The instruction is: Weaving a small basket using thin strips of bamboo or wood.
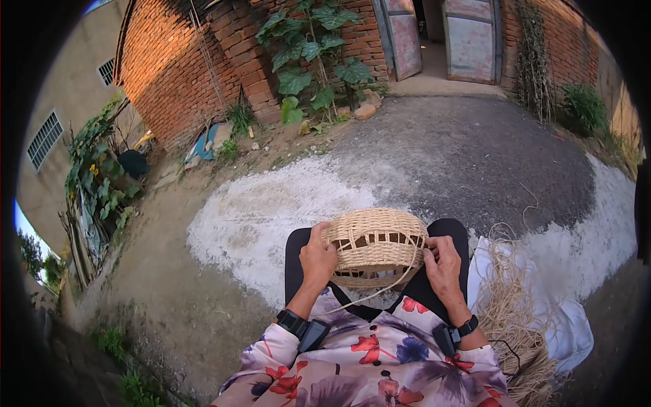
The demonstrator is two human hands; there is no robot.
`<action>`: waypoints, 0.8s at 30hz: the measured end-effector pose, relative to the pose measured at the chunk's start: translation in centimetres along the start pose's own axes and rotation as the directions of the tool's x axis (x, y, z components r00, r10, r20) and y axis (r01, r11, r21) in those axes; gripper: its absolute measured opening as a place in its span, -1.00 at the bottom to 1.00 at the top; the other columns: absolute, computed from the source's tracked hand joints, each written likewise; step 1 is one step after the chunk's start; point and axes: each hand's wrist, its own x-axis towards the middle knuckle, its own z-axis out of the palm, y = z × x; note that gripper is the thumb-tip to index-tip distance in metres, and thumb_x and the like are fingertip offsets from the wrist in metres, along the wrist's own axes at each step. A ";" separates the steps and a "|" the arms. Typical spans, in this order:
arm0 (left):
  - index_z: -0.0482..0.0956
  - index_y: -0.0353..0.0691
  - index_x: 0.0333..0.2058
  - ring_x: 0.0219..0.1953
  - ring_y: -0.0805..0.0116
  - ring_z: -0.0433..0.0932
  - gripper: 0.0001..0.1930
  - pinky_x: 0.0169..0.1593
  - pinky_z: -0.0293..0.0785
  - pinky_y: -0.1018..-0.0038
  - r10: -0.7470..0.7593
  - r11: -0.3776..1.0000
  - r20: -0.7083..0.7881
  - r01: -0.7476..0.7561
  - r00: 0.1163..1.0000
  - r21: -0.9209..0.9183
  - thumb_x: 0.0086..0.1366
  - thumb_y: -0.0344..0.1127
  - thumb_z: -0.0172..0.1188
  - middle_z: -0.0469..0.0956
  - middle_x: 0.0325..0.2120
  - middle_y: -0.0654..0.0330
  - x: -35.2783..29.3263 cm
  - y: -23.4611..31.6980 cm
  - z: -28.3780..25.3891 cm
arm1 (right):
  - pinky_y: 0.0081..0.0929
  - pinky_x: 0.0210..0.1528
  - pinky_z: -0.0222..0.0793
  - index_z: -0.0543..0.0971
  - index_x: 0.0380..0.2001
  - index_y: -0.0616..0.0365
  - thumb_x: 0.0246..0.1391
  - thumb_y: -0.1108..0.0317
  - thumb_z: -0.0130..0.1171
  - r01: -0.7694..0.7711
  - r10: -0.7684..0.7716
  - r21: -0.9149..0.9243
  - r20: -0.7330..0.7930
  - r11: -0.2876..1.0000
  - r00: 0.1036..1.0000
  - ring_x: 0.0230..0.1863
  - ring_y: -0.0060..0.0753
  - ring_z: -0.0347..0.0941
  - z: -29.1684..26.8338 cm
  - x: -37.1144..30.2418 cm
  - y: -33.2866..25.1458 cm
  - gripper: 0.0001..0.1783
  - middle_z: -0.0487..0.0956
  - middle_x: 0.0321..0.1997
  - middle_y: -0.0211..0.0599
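On my feed the left hand (317, 259) has its fingers and thumb clamped on the left end of the woven basket (376, 256), while the right hand (445, 271) has its fingers curled in, index tip and thumb against the basket's right end; I cannot see how far the other fingertips reach behind it. The basket sits between the two hands, above the lap, with its long axis running left to right from one hand to the other. I read its close-woven, rounded band as pointing away from the wearer, and a row of open gaps facing up toward the camera; whether the dark space along its near side is the mouth, I cannot tell. A loose strand (381, 292) curves from the basket's right part down and leftward on its near side. Dark trousers (296, 258) flank the basket. To its right and nearer the wearer I have a tangled cord pile (529, 353) on a white sheet (569, 332). Beyond the basket lie a white powdery patch (271, 210), then dark ground (468, 156), and farthest off, metal doors (470, 41).
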 end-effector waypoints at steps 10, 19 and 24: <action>0.28 -0.23 0.15 -0.52 0.57 0.53 -0.46 -0.48 0.47 0.66 0.069 0.437 0.481 0.407 0.874 -0.802 0.20 -0.52 0.19 0.57 -0.46 0.25 0.4 -2.8 -2.8 | -0.41 -0.40 0.38 0.50 -0.35 0.25 -0.01 0.59 0.15 -0.010 0.010 -0.047 -0.007 0.999 1.000 -0.50 -0.31 0.47 0.1 -0.1 1.2 -0.88 0.44 -0.41 -0.22; 0.29 -0.20 0.13 -0.52 0.57 0.53 -0.50 -0.47 0.47 0.62 0.059 0.619 0.394 0.276 0.917 -0.735 0.20 -0.54 0.15 0.56 -0.46 0.26 0.0 -2.0 -2.9 | -0.42 -0.39 0.38 0.51 -0.37 0.25 0.02 0.57 0.13 0.009 -0.005 -0.091 0.038 0.996 0.999 -0.50 -0.33 0.47 0.6 -0.3 0.9 -0.94 0.46 -0.44 -0.22; 0.30 -0.21 0.06 -0.52 0.57 0.50 -0.57 -0.49 0.41 0.63 0.096 0.812 0.169 0.021 0.981 -0.583 0.21 -0.55 0.10 0.57 -0.48 0.28 0.1 -3.8 -3.5 | -0.40 -0.39 0.38 0.51 -0.37 0.23 0.03 0.57 0.12 0.025 -0.019 -0.158 0.036 0.987 0.999 -0.49 -0.27 0.47 0.2 0.4 -2.7 -0.93 0.46 -0.43 -0.20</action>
